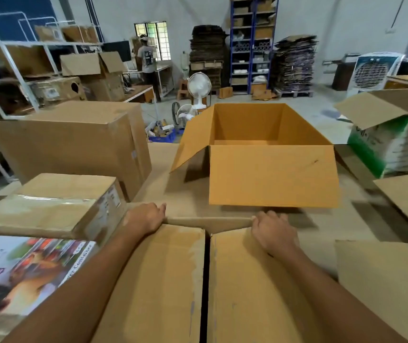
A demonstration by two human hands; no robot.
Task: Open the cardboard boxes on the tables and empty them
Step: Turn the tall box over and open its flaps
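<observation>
1. Nearest, a closed box [163, 280] fills the bottom of the view, its two top flaps meeting at a dark centre seam with a narrow gap between them.
2. The left hand [146, 219] lies palm down on the far end of the left flap, fingers curled over the flap's far edge. The right hand [273, 232] does the same on the right flap. Both look to be gripping the flap ends, though the fingertips are hidden behind the edge.
3. At the left, touching the forearm, lies a printed carton [25, 271] with colourful food pictures. Just beyond it sits a taped box [57, 206], shut, with a label on its right side.
4. At the right edge, loose cardboard flaps [396, 276] jut into view.
5. Past the hands, in the middle, stands an open box [272, 174] of brighter orange-brown, its near flap hanging down toward the viewer and its left flap splayed outward. What shows of its inside is bare.
6. Left of it stands a big box [74, 144], closed. Right of it is a green-and-white box [391, 142] with raised flaps.
7. Far off are a white fan [199, 89], blue shelves [252, 43], stacked flat cardboard [293, 61], an air cooler [373, 70] and a standing person [147, 60].
</observation>
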